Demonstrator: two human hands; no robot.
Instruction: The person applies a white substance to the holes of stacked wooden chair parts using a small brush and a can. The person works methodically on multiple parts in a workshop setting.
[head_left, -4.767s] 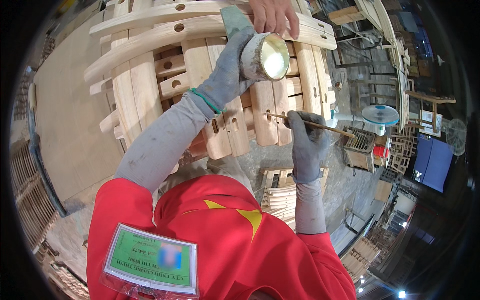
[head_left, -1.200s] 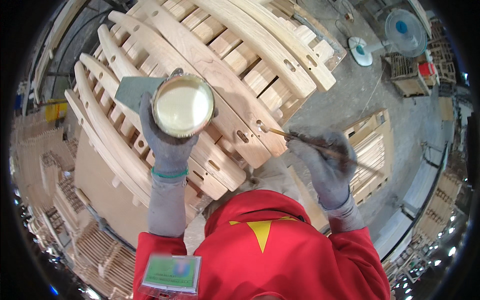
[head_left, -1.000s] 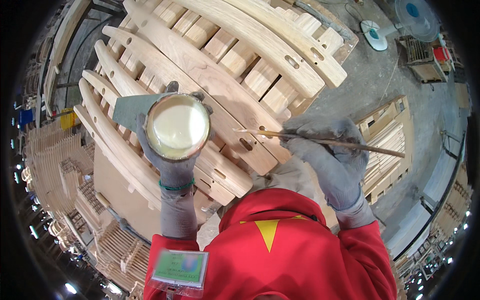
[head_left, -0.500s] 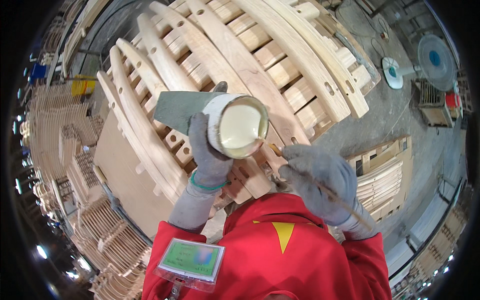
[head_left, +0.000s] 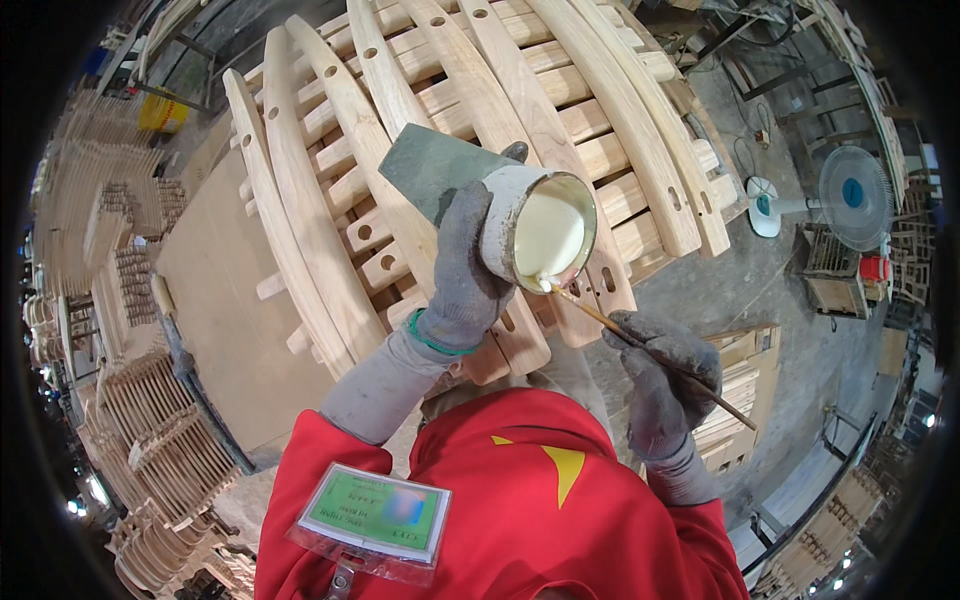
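Observation:
My left hand [head_left: 468, 255], in a grey glove, is closed around a round white cup [head_left: 503, 222] tilted so its mouth faces me. Inside lies a creamy white liquid [head_left: 552, 228], with drips along the lower rim. A stiff grey-green sheet [head_left: 430, 165] is also held against the cup's far left side. My gloved right hand [head_left: 665, 375] pinches a thin wooden stick [head_left: 722, 405]. Its white-coated tip is at the cup's lower rim; whether it has bristles I cannot tell. Below the cup lie curved wooden slats [head_left: 520, 110] with slots and round holes near their ends.
The slats rest across a layer of shorter wooden pieces [head_left: 620, 190]. A brown board [head_left: 225, 300] is at the left, beside stacked wooden parts [head_left: 150, 420]. At the right are a standing fan [head_left: 855, 200], a crate [head_left: 835, 297] and more slats on cardboard [head_left: 730, 410].
The cup and my left hand have moved right in view. My right hand is slightly lower and farther from the cup, showing more of the stick. The whole view has shifted.

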